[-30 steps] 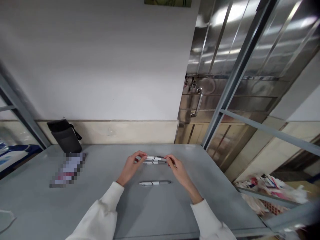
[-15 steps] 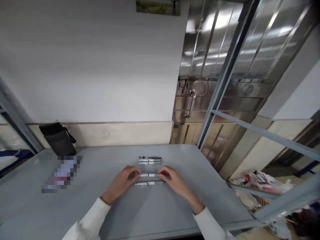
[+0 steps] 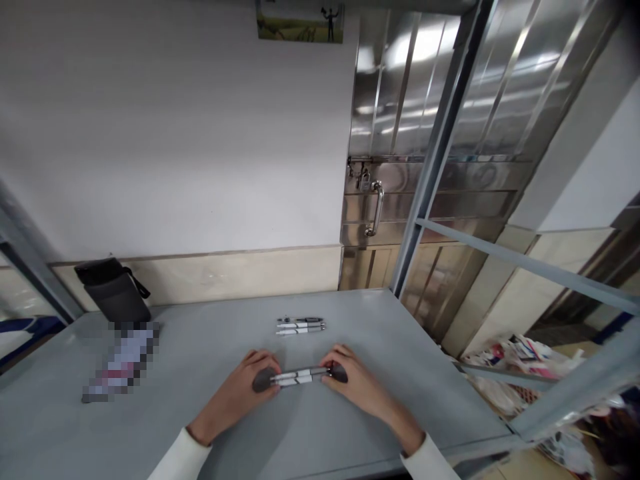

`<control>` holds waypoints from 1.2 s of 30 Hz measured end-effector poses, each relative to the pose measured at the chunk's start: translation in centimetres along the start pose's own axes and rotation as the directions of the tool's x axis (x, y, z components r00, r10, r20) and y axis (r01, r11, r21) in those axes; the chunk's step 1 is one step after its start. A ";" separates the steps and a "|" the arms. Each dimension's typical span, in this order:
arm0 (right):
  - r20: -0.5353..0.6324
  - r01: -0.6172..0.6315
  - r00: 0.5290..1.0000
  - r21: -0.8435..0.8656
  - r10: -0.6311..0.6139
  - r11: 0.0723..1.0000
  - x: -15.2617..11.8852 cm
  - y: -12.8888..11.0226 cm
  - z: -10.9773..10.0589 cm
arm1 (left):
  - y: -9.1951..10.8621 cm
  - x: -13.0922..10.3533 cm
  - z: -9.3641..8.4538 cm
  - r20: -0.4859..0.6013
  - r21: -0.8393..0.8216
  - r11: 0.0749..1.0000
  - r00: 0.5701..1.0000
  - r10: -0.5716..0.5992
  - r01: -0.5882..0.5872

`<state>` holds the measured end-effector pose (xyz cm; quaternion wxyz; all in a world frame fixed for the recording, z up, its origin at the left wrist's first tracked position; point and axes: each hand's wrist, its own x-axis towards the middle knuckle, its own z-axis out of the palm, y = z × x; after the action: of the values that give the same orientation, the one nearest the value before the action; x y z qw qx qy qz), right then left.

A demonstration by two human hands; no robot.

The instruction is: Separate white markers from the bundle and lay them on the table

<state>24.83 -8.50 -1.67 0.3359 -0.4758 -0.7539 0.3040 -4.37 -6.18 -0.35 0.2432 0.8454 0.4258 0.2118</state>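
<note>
While both pinch two pens [image 3: 299, 377], left hand [image 3: 247, 388], right hand [image 3: 357, 383], print unreadable.

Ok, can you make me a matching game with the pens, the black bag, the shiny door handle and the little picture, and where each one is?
Things:
1. white and black pens between the left hand and right hand
2. black fabric pouch
3. shiny metal door handle
4. small picture

Places:
A. high on the white wall
B. leaning against the wall, table's far left
C. on the steel door
D. on the grey table, held at both ends

Pairs: 1-D, 2-B, 3-C, 4-A
</note>
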 end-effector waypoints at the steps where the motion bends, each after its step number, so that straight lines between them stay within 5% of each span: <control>1: 0.001 -0.001 1.000 -0.002 0.001 1.000 -0.1 0.0 0.0 | 0.1 0.0 0.0 0.005 -0.001 1.000 1.000 0.000 0.000; 11: 0.037 -0.024 0.999 -0.058 0.026 0.998 -0.4 -0.6 -0.5 | 0.5 0.0 -0.3 0.009 -0.009 1.000 1.000 0.010 -0.010; 20: 0.046 0.011 0.999 -0.023 -0.010 1.000 0.3 0.4 -0.7 | -1.2 0.8 -0.3 -0.057 -0.020 0.999 0.998 -0.040 0.039; 30: -0.296 0.107 0.946 -0.102 -0.133 0.989 8.7 3.0 -1.1 | -1.2 7.7 0.0 -0.241 0.141 0.976 0.951 0.194 -0.164; 36: -0.337 0.104 0.928 -0.179 -0.160 0.978 8.8 4.2 -0.8 | -2.2 8.2 0.9 -0.176 0.219 0.954 0.954 0.244 -0.204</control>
<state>24.78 1.23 -2.61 0.4455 -0.4955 -0.7341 0.1307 -0.72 1.46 -1.08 0.0876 0.8827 0.3680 0.2788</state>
